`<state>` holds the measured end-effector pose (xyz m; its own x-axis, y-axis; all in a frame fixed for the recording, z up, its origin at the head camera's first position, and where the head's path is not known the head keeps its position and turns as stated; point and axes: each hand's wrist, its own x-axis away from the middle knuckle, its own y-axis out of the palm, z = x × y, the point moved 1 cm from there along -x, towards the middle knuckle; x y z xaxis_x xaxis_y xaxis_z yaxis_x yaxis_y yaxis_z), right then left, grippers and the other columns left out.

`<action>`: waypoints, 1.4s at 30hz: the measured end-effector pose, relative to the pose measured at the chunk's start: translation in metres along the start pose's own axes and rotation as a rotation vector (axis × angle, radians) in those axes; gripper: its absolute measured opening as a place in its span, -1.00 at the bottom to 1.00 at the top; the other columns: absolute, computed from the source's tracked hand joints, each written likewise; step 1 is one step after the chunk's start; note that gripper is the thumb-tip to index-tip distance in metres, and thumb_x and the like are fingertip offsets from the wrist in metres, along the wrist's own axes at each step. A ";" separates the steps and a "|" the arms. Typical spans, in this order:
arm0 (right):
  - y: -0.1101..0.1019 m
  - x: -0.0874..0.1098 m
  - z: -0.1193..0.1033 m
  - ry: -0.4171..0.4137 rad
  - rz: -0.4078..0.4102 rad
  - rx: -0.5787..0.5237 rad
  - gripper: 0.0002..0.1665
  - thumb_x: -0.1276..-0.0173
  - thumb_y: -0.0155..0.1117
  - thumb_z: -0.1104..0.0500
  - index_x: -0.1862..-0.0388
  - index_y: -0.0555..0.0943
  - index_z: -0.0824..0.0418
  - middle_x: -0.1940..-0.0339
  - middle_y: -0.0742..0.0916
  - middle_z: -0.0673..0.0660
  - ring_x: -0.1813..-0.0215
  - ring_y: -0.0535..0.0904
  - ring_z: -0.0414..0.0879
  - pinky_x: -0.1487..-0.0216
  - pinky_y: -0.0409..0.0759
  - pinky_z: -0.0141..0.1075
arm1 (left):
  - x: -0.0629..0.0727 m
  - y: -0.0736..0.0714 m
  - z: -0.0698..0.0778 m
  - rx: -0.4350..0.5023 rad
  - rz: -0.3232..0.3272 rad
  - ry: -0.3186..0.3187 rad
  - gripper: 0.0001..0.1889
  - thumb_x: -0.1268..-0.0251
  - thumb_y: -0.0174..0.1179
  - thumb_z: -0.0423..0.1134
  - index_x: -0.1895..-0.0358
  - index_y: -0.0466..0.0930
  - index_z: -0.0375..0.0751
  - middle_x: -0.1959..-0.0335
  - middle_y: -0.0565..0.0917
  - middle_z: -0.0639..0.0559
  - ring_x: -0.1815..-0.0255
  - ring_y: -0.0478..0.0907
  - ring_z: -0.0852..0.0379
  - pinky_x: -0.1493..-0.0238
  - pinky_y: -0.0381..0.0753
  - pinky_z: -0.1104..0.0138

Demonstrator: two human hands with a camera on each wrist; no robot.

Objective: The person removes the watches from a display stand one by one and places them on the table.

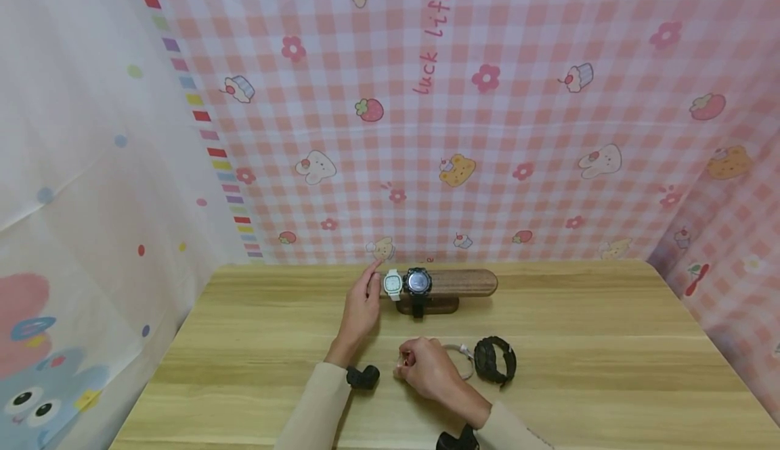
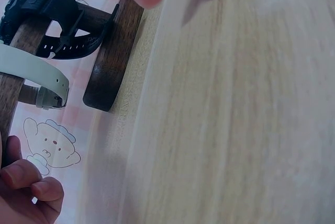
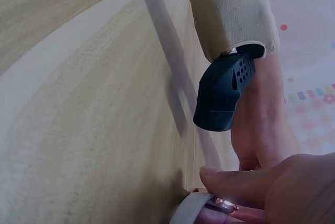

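My left hand [image 1: 361,306] grips the left end of a dark wooden watch stand [image 1: 466,282], its fingers bent at the bar's tip in the left wrist view. On the bar sit a watch with a pale mint strap [image 1: 393,285] and a chunky black digital watch [image 1: 418,281], side by side. Lower on the table, my right hand [image 1: 429,367] pinches a light-strapped watch with rose-gold metal between thumb and fingers. Its white strap [image 3: 189,209] curves out below the thumb in the right wrist view; the hand hides most of it.
Right of my right hand lies a pale looped band [image 1: 469,367] with a white piece on it. Beside it rests another black watch [image 1: 495,361] with its strap closed in a loop. A pink checked cloth [image 1: 524,132] hangs behind the wooden table [image 1: 585,355].
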<state>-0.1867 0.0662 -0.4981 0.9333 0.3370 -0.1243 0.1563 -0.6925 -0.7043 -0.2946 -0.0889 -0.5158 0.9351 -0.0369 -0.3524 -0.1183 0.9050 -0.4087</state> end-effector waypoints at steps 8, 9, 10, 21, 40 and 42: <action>-0.002 -0.001 0.000 0.018 -0.024 0.000 -0.81 -0.11 0.51 0.29 0.52 0.62 0.22 0.75 0.50 -0.11 0.66 0.29 -0.34 0.58 0.26 -0.43 | 0.000 0.000 -0.001 0.003 0.000 -0.002 -0.59 -0.64 -0.15 -0.08 -0.43 0.40 0.09 0.53 0.36 0.10 0.55 0.32 0.21 0.43 0.39 0.32; -0.002 0.000 0.000 0.021 -0.025 -0.002 -0.86 -0.11 0.51 0.29 0.42 0.67 0.28 0.73 0.56 -0.09 0.65 0.34 -0.35 0.56 0.32 -0.43 | 0.000 0.000 -0.001 0.005 -0.001 0.000 -0.59 -0.64 -0.15 -0.08 -0.43 0.39 0.08 0.53 0.36 0.10 0.55 0.32 0.21 0.43 0.39 0.33; -0.004 0.000 -0.001 0.025 -0.028 -0.006 -0.81 -0.11 0.51 0.29 0.31 0.70 0.34 0.70 0.61 -0.07 0.63 0.39 -0.35 0.53 0.40 -0.42 | 0.000 0.000 -0.001 0.007 -0.004 -0.002 -0.58 -0.64 -0.15 -0.08 -0.43 0.39 0.08 0.53 0.37 0.10 0.55 0.32 0.21 0.44 0.39 0.33; -0.045 -0.007 -0.003 0.054 0.029 -0.027 -0.58 -0.34 0.39 0.09 -0.08 0.67 0.31 0.43 0.70 -0.03 0.66 0.38 -0.29 0.63 0.37 -0.39 | 0.000 0.001 -0.001 0.014 -0.005 -0.013 -0.59 -0.63 -0.15 -0.08 -0.42 0.40 0.09 0.53 0.36 0.10 0.53 0.32 0.20 0.43 0.39 0.33; -0.114 -0.025 0.044 0.041 0.365 -0.033 -0.60 -0.40 0.33 0.08 -0.09 0.66 0.32 0.01 0.58 0.28 0.06 0.58 0.07 0.10 0.60 -0.10 | -0.001 0.000 -0.001 -0.007 -0.007 0.019 -0.56 -0.64 -0.16 -0.09 -0.42 0.40 -0.11 0.52 0.38 0.07 0.53 0.33 0.19 0.41 0.41 0.32; -0.117 -0.027 0.051 0.041 0.402 -0.017 -0.60 -0.40 0.33 0.09 -0.09 0.66 0.32 -0.02 0.54 0.30 -0.01 0.49 0.12 0.06 0.54 -0.05 | -0.001 0.000 -0.001 -0.002 -0.009 0.017 -0.56 -0.63 -0.15 -0.10 -0.42 0.40 -0.13 0.53 0.37 0.08 0.54 0.32 0.20 0.43 0.40 0.33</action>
<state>-0.2463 0.1705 -0.4483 0.9330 0.0119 -0.3596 -0.2188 -0.7746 -0.5934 -0.2956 -0.0889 -0.5164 0.9302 -0.0520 -0.3634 -0.1110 0.9037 -0.4135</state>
